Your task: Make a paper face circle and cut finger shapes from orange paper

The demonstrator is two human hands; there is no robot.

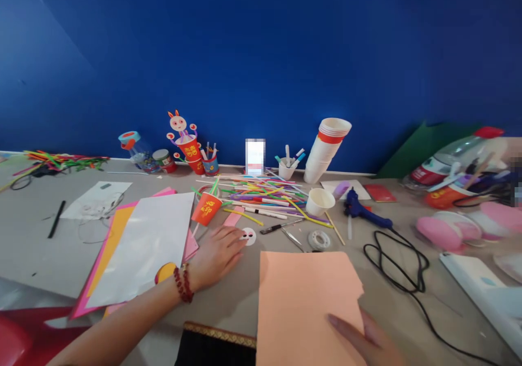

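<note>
A sheet of peach-orange paper [304, 295] with a jagged notch cut from its right edge is gripped at the lower right by my right hand [373, 341]. The thumb lies on top; the other fingers are mostly hidden beneath. My left hand [216, 254], wearing a dark red bead bracelet, lies palm down on the table with fingers stretched out. Its fingertips reach the edge of a small white paper disc [248, 236] with a drawn face; whether they press on it I cannot tell. Just beyond stands a tilted red paper cup [206, 208].
Colourful sticks [265, 194] cover the middle back. Stacked paper sheets [142, 246] lie left. A blue glue gun [365, 211] and its black cord [416, 287], a tape roll [319, 240], a pen [281, 226], a white cup [320, 201] and stacked cups [326, 148] are at right.
</note>
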